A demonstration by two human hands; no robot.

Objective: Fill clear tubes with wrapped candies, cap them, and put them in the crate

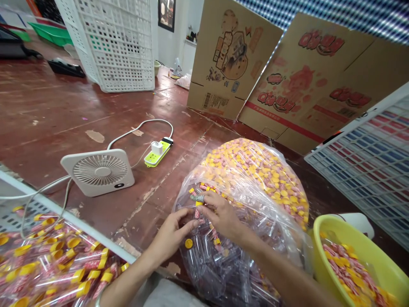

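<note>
My left hand (175, 234) and my right hand (222, 215) meet over an open clear plastic bag, fingers pinched on a small yellow-capped candy tube (197, 213) with a red-and-white print. A finger of my right hand is wrapped in greyish-green tape (197, 198). Under my hands lie many empty clear plastic tubes (217, 264), with a few red-and-yellow pieces among them. Behind them bulges a clear bag (255, 166) full of small yellow-capped candies. My fingers partly hide the held piece.
A crate (96, 232) of filled tubes stands at lower left, a yellow basin (319, 238) of candies at lower right. A white fan (99, 172) and power strip (159, 152) with cables sit on the red floor. Cardboard (223, 91) and white baskets (124, 47) stand behind.
</note>
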